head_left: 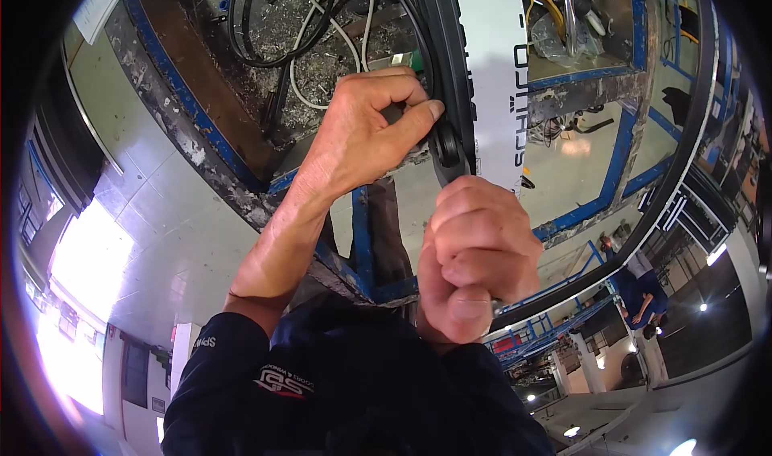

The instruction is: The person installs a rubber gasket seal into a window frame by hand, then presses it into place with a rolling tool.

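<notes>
My left hand [376, 128] pinches a smooth black strip [429, 58]; my right hand [480, 255], fisted, clenches a rounded, seemingly plastic tool [449, 165].

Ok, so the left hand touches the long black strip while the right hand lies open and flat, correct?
No: the head view shows the right hand closed in a fist, not open and flat. The left hand does touch the long black strip.
</notes>
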A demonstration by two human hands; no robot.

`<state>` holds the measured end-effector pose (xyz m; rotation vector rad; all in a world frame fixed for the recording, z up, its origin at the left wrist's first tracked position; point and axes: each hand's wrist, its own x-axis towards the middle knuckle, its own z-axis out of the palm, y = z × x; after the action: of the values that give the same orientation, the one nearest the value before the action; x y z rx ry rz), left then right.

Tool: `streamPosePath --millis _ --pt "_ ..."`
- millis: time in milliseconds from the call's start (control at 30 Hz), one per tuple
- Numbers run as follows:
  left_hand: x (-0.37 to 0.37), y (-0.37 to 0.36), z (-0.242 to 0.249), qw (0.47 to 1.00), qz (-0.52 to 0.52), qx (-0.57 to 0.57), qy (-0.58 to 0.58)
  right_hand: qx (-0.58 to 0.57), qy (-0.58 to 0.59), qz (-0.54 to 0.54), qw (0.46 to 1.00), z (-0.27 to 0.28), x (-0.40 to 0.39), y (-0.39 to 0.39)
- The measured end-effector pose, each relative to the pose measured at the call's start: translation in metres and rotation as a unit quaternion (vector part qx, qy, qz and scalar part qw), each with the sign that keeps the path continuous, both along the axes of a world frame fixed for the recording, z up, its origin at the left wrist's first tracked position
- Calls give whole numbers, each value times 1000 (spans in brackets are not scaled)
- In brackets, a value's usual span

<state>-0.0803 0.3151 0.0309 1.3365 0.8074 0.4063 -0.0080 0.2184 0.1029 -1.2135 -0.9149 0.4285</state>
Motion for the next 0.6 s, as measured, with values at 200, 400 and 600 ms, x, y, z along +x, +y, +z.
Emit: streamPosePath --millis 200,400,600 --pt "0 5 0 999 -2 -31 6 -2 -16 -6 1000 0 -2 -11" --pt "-1 4 -4 998 15 -55 -15 -3 -37 15 999 -2 4 2" --pt "-1 6 -3 999 4 -45 -5 -20 -22 14 999 2 2 -7"
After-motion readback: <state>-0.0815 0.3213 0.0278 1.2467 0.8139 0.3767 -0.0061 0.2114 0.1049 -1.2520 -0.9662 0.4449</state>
